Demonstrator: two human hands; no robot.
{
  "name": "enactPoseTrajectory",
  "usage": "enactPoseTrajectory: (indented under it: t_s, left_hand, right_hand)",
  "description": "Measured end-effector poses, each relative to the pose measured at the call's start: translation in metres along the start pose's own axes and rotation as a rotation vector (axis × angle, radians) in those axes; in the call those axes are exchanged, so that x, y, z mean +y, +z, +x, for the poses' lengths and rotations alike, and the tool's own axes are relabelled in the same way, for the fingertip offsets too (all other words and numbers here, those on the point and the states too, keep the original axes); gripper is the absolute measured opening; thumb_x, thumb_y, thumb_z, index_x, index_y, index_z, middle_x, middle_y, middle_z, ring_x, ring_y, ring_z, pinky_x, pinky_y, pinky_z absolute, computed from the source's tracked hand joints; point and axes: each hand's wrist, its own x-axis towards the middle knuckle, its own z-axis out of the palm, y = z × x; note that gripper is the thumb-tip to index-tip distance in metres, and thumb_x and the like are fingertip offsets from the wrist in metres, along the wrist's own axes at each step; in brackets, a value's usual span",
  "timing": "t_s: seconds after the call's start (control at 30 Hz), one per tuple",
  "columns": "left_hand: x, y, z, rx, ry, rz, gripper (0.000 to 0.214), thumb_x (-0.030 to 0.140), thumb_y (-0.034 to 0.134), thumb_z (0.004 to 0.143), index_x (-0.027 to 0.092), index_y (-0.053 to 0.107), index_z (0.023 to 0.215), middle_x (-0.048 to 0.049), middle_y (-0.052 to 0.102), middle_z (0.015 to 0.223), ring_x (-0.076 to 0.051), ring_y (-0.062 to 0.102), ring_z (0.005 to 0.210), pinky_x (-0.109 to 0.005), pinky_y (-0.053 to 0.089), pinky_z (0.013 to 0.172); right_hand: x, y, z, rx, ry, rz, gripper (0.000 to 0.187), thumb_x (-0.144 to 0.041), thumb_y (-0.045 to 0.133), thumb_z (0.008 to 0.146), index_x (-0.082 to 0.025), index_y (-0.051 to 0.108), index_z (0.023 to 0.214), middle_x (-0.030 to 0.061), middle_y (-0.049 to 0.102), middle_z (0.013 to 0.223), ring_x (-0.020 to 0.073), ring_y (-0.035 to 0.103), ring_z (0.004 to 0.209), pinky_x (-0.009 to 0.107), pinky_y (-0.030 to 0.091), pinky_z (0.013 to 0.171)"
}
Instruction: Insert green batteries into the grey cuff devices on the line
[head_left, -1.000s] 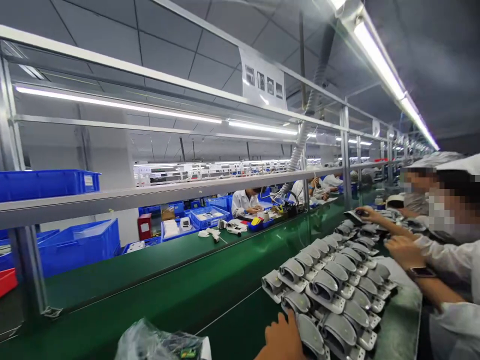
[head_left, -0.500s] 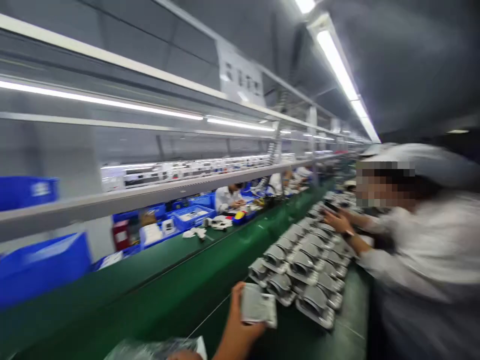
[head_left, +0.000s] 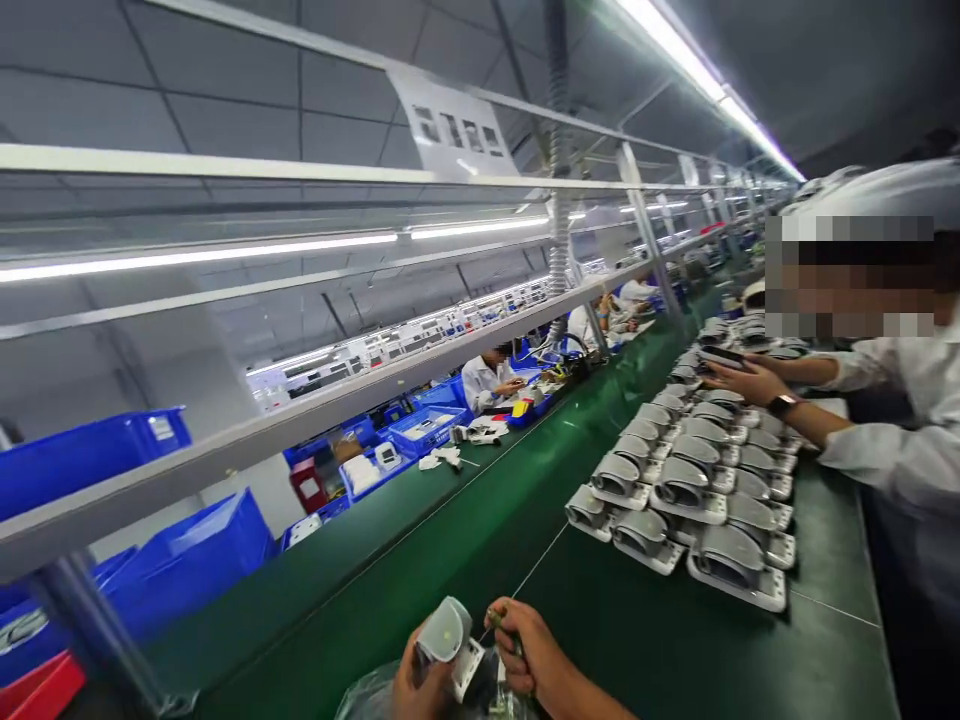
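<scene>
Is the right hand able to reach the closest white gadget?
Probably yes. Only bare green belt lies between the right hand and the closest grey-and-white device, with nothing in the way. But its fingers are busy beside the device the left hand holds.

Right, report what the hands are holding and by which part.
The left hand grips a grey-and-white plastic housing by its lower end; the right fingers pinch something too small to tell.

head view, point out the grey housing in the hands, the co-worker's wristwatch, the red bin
grey housing (head_left: 444, 632), head view, on its top
co-worker's wristwatch (head_left: 783, 405), head view, on the watch body
red bin (head_left: 41, 688), head view, on its side wall
</scene>
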Motion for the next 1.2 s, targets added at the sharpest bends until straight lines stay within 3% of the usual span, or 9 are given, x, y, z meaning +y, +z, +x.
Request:
enactPoseTrajectory:
  t_s: [0.17,0.3,0.47,0.57,0.77,0.87,1.0,1.2]
  left_hand:
    - [-0.005,-0.004,-0.012,-0.16,-0.184,-0.24,0.077,0.04,0.093,0.061,0.025,0.057,0.128,-0.0134,0.065,0.13,-0.03,0.065,0.111,-0.035,0.054,0.089]
    - [-0.01,-0.003,-0.015,-0.124,-0.233,-0.272,0.073,0.039,0.093,0.06,0.022,0.057,0.121,-0.0135,0.062,0.133,-0.027,0.065,0.108,-0.032,0.054,0.087]
    - [-0.01,-0.002,-0.02,-0.139,-0.238,-0.307,0.075,0.022,0.088,0.059,0.02,0.054,0.125,-0.0073,0.069,0.111,-0.017,0.065,0.094,-0.022,0.049,0.079]
    - [-0.002,-0.003,-0.023,-0.171,-0.31,-0.315,0.088,0.017,0.084,0.058,0.024,0.044,0.136,-0.0046,0.069,0.102,-0.017,0.066,0.087,-0.024,0.051,0.077]
    - [0.004,-0.005,-0.026,-0.192,-0.381,-0.353,0.093,0.013,0.073,0.067,0.029,0.027,0.146,-0.0105,0.066,0.118,-0.029,0.069,0.1,-0.046,0.06,0.086]
    - [0.001,-0.006,-0.024,-0.178,-0.395,-0.381,0.087,0.005,0.063,0.065,0.024,0.028,0.143,-0.0114,0.064,0.122,-0.027,0.07,0.095,-0.046,0.061,0.086]
    - [0.0,-0.006,-0.022,-0.16,-0.416,-0.425,0.065,0.007,0.063,0.074,0.017,0.036,0.133,-0.015,0.062,0.128,-0.024,0.069,0.098,-0.04,0.061,0.085]
    - [0.002,-0.004,-0.02,-0.123,-0.423,-0.425,0.064,0.004,0.059,0.071,0.016,0.037,0.131,-0.0138,0.069,0.108,-0.022,0.071,0.092,-0.037,0.06,0.087]
  right_hand:
    - [0.002,0.003,-0.015,-0.114,-0.12,-0.38,0.042,-0.049,0.067,0.071,-0.021,0.048,0.096,-0.0096,0.042,0.06,0.0053,0.03,0.049,0.02,0.022,0.048]
    - [0.01,-0.004,-0.012,-0.083,-0.177,-0.536,0.056,-0.07,0.064,0.077,-0.021,0.046,0.094,-0.0068,0.049,0.062,0.0073,0.034,0.052,0.021,0.024,0.049]
    - [0.009,-0.008,-0.008,0.05,-0.057,-0.427,0.064,-0.075,0.075,0.06,-0.02,0.046,0.077,-0.0111,0.036,0.053,0.0021,0.021,0.039,0.021,0.014,0.041]
    - [0.005,-0.003,-0.013,0.084,-0.017,-0.292,0.062,-0.063,0.085,0.053,-0.019,0.048,0.077,-0.01,0.043,0.058,-0.0004,0.02,0.04,0.019,0.01,0.041]
    - [0.002,0.005,-0.023,0.038,0.025,-0.184,0.058,-0.056,0.089,0.055,-0.017,0.05,0.075,-0.0064,0.05,0.061,-0.0008,0.023,0.042,0.017,0.011,0.041]
    - [0.003,0.004,-0.024,0.017,0.068,-0.051,0.049,-0.044,0.088,0.058,-0.014,0.058,0.082,-0.0038,0.055,0.069,-0.0013,0.025,0.045,0.016,0.014,0.041]
    - [0.003,0.001,-0.023,-0.017,0.18,0.145,0.039,-0.03,0.082,0.056,-0.013,0.061,0.083,-0.0034,0.054,0.071,-0.002,0.02,0.045,0.016,0.011,0.04]
    - [0.001,0.002,-0.025,0.018,0.101,-0.146,0.045,-0.043,0.083,0.062,-0.014,0.059,0.087,0.0001,0.064,0.081,-0.0024,0.021,0.041,0.018,0.008,0.041]
